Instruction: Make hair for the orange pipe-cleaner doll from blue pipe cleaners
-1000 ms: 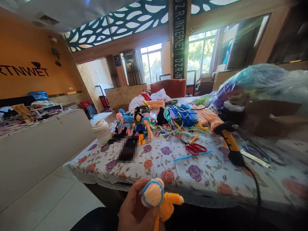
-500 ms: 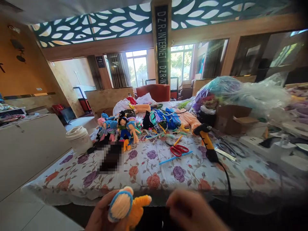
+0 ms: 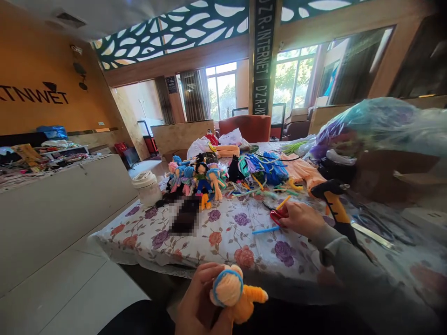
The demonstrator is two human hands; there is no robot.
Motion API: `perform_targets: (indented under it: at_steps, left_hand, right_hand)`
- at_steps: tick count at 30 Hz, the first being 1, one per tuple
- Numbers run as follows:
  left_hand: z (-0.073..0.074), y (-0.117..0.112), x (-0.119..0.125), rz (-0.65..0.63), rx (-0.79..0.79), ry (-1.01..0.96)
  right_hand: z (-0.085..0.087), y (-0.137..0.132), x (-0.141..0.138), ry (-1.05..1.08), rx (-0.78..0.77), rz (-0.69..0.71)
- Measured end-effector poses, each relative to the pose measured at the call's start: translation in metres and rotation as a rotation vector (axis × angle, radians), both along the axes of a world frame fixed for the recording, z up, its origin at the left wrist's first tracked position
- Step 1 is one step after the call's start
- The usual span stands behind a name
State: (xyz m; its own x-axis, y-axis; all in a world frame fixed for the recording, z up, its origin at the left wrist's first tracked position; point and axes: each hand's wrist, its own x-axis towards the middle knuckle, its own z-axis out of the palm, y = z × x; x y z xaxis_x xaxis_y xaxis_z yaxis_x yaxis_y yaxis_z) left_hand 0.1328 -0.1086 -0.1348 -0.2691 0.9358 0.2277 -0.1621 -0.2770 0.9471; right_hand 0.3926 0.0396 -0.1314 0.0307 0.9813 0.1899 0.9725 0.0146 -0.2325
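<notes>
My left hand is closed round a small pipe-cleaner doll below the table's front edge. The doll has a pale head ringed by a blue strip, an orange body and one orange arm pointing right. Out over the table, my right hand has its fingers closed on the red handles of the scissors, which still lie on the cloth. A yellow pipe-cleaner piece lies just behind the scissors. In front of them is a blue pipe-cleaner piece, partly beside my fingers.
Finished dolls stand grouped at the back left near a white lidded jar. Blue pipe cleaners are heaped behind the scissors. To the right of my hand stands a yellow-and-black glue gun. Plastic bags and a cardboard box fill the far right.
My right hand has reached forward from near the table edge and taken hold of the scissors. My left hand keeps the doll. The view has turned to the left.
</notes>
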Motion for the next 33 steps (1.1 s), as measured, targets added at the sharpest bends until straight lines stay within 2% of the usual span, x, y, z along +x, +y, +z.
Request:
perform_targets:
  at_steps: [5,8,10,16,19,22,25,29,33]
  left_hand:
    - [-0.002,0.003,-0.011,-0.172,-0.093,0.005]
    - [-0.010,0.007,-0.018,-0.263,-0.196,-0.040]
    - [-0.017,0.011,-0.020,-0.276,-0.259,-0.094]
    - [-0.033,0.016,-0.019,-0.264,-0.305,-0.215]
    - [-0.034,0.016,-0.018,-0.288,-0.317,-0.246]
    - [-0.031,0.015,-0.018,-0.340,-0.330,-0.276]
    - [-0.026,0.013,-0.020,-0.433,-0.320,-0.312]
    - [-0.021,0.010,-0.023,-0.545,-0.289,-0.414]
    - [-0.019,0.010,-0.024,-0.494,-0.310,-0.396]
  right_hand:
    - [0.003,0.003,0.004,-0.027,-0.030,0.018]
    - [0.011,-0.008,0.003,-0.028,-0.016,0.041]
    - [0.017,-0.019,0.005,-0.012,0.006,0.055]
    - [0.031,-0.068,0.004,0.166,0.125,0.196]
    - [0.034,-0.104,-0.009,0.281,0.113,0.336]
    - [0.034,-0.140,-0.028,0.271,0.074,0.516]
    - [0.037,-0.159,-0.046,0.202,0.144,0.634]
    - [0.040,-0.161,-0.059,0.108,0.337,0.725]
    - [0.036,-0.160,-0.063,0.034,0.522,0.709]
